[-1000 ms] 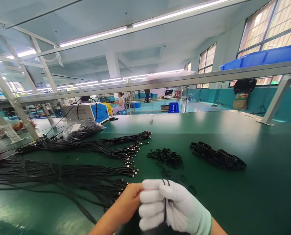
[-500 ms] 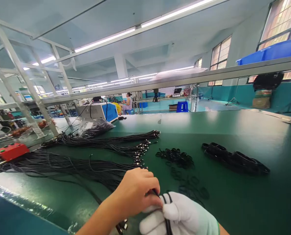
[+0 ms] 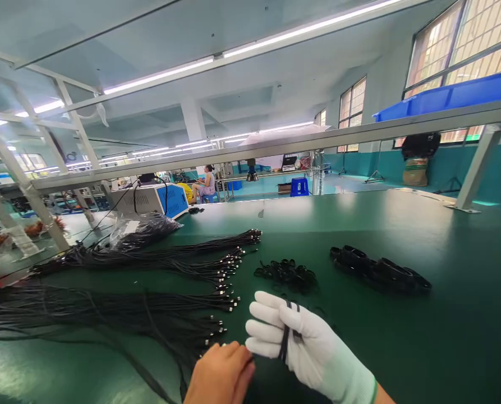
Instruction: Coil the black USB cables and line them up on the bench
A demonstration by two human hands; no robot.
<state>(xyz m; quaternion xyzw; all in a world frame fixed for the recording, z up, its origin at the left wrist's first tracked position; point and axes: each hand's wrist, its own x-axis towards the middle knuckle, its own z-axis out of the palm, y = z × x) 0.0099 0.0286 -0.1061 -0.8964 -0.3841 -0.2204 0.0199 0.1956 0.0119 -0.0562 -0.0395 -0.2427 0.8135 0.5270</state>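
My right hand [image 3: 300, 342], in a white glove, is low in the middle over the green table [image 3: 444, 314]. Its fingers are curled, and a black rubber band [image 3: 284, 331] is looped over two of them. My bare left hand [image 3: 220, 373] is just left of it at the bottom edge, fingers bent and touching the glove's fingertips; what it holds is hidden. Bundles of black cables [image 3: 107, 308] with metal plug ends lie to the left. A small heap of black rubber bands [image 3: 286, 274] lies just beyond my hands.
A row of coiled, banded cables [image 3: 380, 270] lies to the right. A plastic bag of cables [image 3: 143, 227] and a blue-and-grey machine [image 3: 153, 199] stand at the back left. A metal rail [image 3: 317, 140] crosses overhead. A person sits far off at another bench.
My left hand has dropped from on top of the glove to its lower left. My right hand has risen, showing the band across its fingers. The view has swung slightly right.
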